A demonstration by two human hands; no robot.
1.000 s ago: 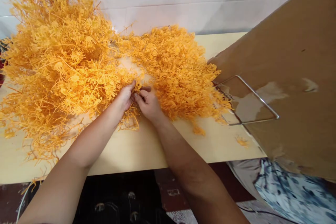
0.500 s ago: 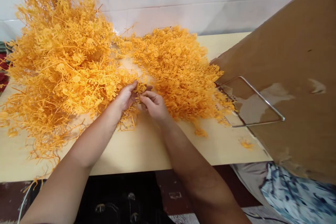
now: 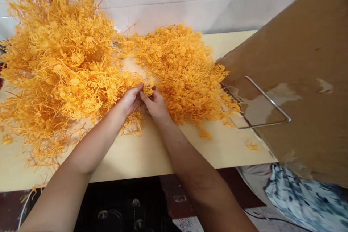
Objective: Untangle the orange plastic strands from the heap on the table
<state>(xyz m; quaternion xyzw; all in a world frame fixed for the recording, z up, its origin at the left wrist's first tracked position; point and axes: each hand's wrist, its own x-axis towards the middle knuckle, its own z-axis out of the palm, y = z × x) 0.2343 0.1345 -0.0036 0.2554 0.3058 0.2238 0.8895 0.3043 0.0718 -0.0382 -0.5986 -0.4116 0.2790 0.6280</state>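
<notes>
Your left hand (image 3: 131, 98) and right hand (image 3: 155, 104) meet fingertip to fingertip at the middle of the surface (image 3: 141, 156), both pinching one small orange sprig (image 3: 147, 90) between thumbs and forefingers. You seem to hold it up close like this so both hands can work the same little piece, probably to pull or twist it apart. The sprig sits in the narrow gap between two heaps. The big heap (image 3: 57, 65) spreads from 9 to 11 o'clock of your hands and rises high against the tiled wall (image 3: 206, 7); the smaller heap (image 3: 185, 69) lies from 12 to 2 o'clock, flatter and more spread. Both are thin, wiry, branching plastic stems with tiny curled tips, tangled so that they cling together. A few loose bits (image 3: 251, 145) lie at 4 o'clock. At 3 o'clock a brown cardboard box (image 3: 304, 61) leans over the edge of the surface, its flap smooth and patchy where the top paper has torn away, with a bent metal wire frame (image 3: 261, 105) resting against it
</notes>
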